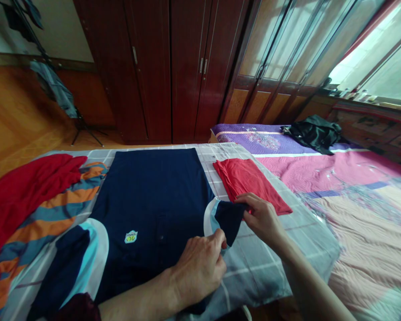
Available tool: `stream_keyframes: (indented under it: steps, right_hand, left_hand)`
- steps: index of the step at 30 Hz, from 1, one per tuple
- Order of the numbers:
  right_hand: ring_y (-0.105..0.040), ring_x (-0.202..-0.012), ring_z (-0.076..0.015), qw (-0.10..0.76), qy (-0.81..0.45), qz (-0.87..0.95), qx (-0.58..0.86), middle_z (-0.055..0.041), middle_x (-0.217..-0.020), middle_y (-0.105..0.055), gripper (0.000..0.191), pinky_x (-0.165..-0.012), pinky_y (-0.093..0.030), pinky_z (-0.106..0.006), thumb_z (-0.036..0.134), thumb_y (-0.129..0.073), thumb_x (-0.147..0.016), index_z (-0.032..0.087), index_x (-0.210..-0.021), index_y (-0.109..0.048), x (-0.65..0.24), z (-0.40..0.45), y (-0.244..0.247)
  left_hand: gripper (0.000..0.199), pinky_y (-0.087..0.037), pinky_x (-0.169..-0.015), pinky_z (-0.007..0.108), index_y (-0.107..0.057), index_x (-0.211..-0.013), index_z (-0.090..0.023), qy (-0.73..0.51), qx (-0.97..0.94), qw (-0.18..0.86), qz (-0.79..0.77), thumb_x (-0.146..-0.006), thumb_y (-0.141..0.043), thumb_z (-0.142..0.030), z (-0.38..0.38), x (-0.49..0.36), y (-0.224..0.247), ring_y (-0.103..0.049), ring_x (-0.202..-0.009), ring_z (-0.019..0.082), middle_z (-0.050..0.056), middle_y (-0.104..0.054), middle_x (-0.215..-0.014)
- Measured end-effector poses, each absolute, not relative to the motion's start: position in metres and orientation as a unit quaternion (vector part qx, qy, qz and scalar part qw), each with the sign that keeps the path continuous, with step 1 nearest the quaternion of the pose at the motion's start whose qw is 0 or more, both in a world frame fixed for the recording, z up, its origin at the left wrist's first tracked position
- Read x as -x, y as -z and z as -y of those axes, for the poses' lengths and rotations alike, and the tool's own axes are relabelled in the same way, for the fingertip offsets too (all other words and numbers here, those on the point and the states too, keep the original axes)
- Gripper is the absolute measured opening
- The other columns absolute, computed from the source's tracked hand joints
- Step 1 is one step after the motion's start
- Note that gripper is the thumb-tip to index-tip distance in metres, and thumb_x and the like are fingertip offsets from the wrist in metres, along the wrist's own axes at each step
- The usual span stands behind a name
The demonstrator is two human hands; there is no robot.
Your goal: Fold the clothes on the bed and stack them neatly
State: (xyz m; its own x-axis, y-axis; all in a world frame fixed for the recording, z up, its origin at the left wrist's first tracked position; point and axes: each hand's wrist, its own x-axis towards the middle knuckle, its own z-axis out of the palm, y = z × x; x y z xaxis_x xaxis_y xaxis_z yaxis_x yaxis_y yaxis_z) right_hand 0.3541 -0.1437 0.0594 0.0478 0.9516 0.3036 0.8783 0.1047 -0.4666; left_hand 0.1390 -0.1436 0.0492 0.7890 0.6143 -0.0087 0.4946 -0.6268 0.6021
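Note:
A navy short-sleeved shirt (150, 191) lies spread flat, its hem toward the far side. White and light-blue bands run along its shoulders, and a small badge (131, 236) sits on the chest. My right hand (262, 216) pinches the cuff corner of the sleeve (229, 218) on the right. Closer to the shoulder band of that sleeve, my left hand (202, 261) is closed with its thumb and forefinger on the fabric; its other fingers are curled under. The opposite sleeve (63, 263) stretches toward the lower left. My left forearm covers the collar area.
A folded red garment (250, 183) lies right of the shirt on the checked cover (270, 263). To the left are an orange-and-grey striped garment (56, 209) and a crumpled red one (23, 187). Beyond stand a bed (321, 174) with a dark bundle (316, 131) and wardrobes (190, 98).

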Motion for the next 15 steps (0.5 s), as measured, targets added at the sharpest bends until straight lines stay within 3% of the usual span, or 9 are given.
stream_keyframes:
  steps: [3, 7, 9, 11, 13, 15]
  right_hand:
    - [-0.062, -0.077, -0.0183, 0.202, -0.061, 0.735, 0.644, -0.0035, -0.088, -0.068, 0.027, -0.066, -0.044, -0.027, 0.011, -0.047, -0.07, 0.021, -0.087, -0.066, -0.332, 0.111, -0.078]
    - [-0.063, -0.08, -0.02, 0.115, -0.079, 0.795, 0.59, -0.0062, -0.09, -0.069, 0.029, -0.067, -0.043, -0.027, 0.008, -0.051, -0.069, 0.019, -0.089, -0.069, -0.3, 0.076, -0.085]
    - [-0.063, -0.082, -0.0187, 0.129, -0.102, 0.812, 0.56, -0.0057, -0.098, -0.068, 0.029, -0.071, -0.044, -0.026, 0.011, -0.055, -0.072, 0.02, -0.095, -0.069, -0.293, 0.064, -0.082]
    - [-0.062, -0.085, -0.017, 0.158, -0.12, 0.814, 0.545, -0.0054, -0.106, -0.065, 0.029, -0.075, -0.045, -0.026, 0.015, -0.057, -0.075, 0.02, -0.102, -0.067, -0.296, 0.055, -0.077]
    - [-0.062, -0.085, -0.0161, 0.187, -0.13, 0.804, 0.549, -0.0061, -0.106, -0.065, 0.027, -0.075, -0.046, -0.027, 0.018, -0.057, -0.079, 0.018, -0.104, -0.066, -0.309, 0.048, -0.072]
    - [-0.063, -0.084, -0.0157, 0.208, -0.155, 0.791, 0.554, -0.0061, -0.1, -0.066, 0.022, -0.072, -0.048, -0.027, 0.024, -0.056, -0.082, 0.017, -0.101, -0.066, -0.328, 0.044, -0.069]
  left_hand:
    - [0.036, -0.045, -0.064, 0.032, -0.044, -0.115, -0.019, -0.058, -0.922, 0.254, -0.286, -0.08, -0.039, -0.013, 0.148, -0.134, -0.061, -0.065, -0.072, 0.023, 0.004, -0.067, -0.082]
    - [0.066, -0.05, -0.069, 0.038, -0.021, -0.141, -0.017, 0.001, -0.945, 0.211, -0.251, -0.079, -0.042, -0.008, 0.154, -0.131, -0.072, -0.066, -0.081, 0.026, 0.009, -0.068, -0.097]
    - [0.055, -0.051, -0.07, 0.041, -0.037, -0.132, -0.015, 0.047, -0.95, 0.191, -0.244, -0.078, -0.043, -0.006, 0.155, -0.13, -0.077, -0.066, -0.081, 0.028, 0.01, -0.068, -0.095]
    - [0.032, -0.051, -0.069, 0.042, -0.054, -0.11, -0.014, 0.088, -0.951, 0.176, -0.24, -0.081, -0.043, -0.008, 0.155, -0.126, -0.083, -0.065, -0.08, 0.029, 0.01, -0.067, -0.089]
    - [0.021, -0.051, -0.07, 0.042, -0.059, -0.096, -0.015, 0.1, -0.951, 0.168, -0.241, -0.083, -0.042, -0.01, 0.152, -0.123, -0.09, -0.065, -0.08, 0.029, 0.01, -0.067, -0.088]
    - [0.02, -0.051, -0.07, 0.04, -0.059, -0.094, -0.016, 0.076, -0.948, 0.166, -0.262, -0.087, -0.041, -0.011, 0.142, -0.119, -0.094, -0.065, -0.08, 0.027, 0.008, -0.066, -0.089]
